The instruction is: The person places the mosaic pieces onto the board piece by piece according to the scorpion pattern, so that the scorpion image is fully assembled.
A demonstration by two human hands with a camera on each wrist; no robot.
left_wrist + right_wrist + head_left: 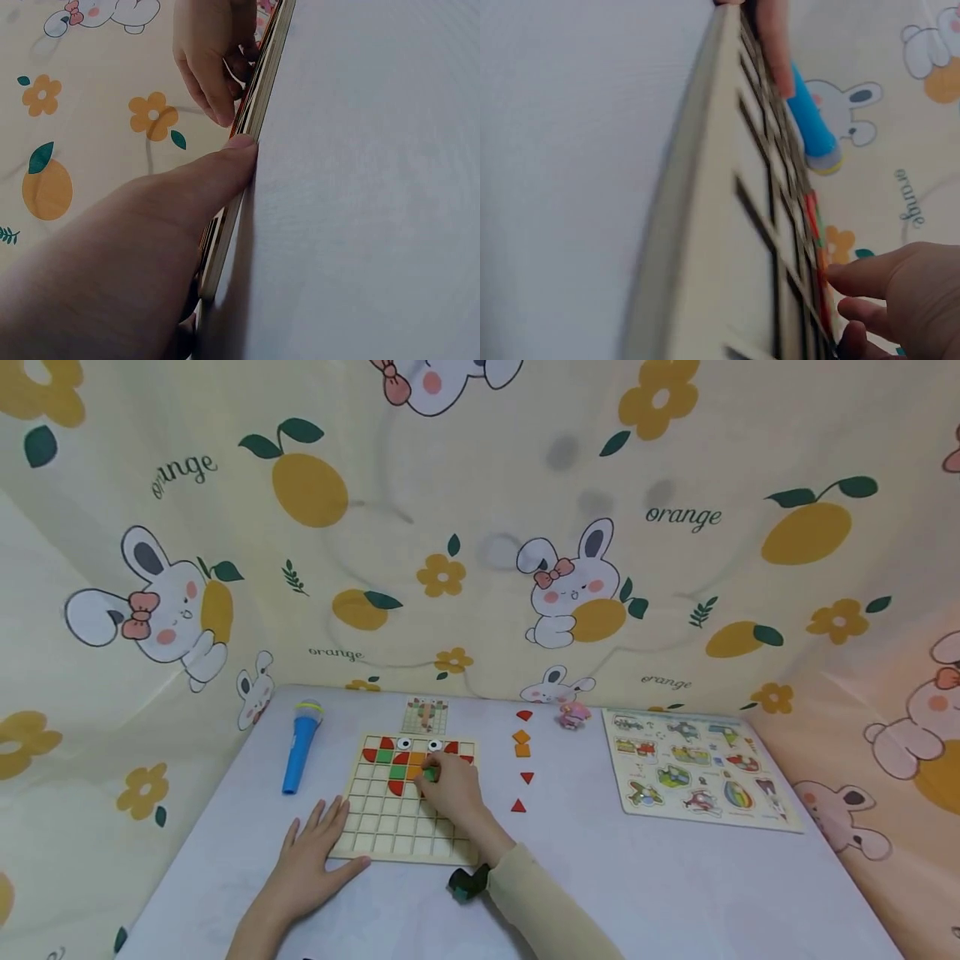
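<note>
A pale wooden grid board (382, 835) lies on the table, with red quarter-round, green and orange pieces (415, 765) and two eye pieces (403, 743) in its upper rows. My right hand (454, 787) is over these rows, thumb and fingertips pinching a small green tile (430, 773) at the board's surface, partly hidden by the fingers. Spread at the board's lower left corner, my left hand (309, 860) rests with its fingers on the board's edge. In the left wrist view its thumb (232, 154) touches the board's side.
Right of the board stand loose red and orange pieces (522, 750) in a column. A pattern card (424, 717) lies behind the board, a blue toy microphone (301, 747) to the left. Farther right are a pink figurine (573, 716) and a picture board (705, 768).
</note>
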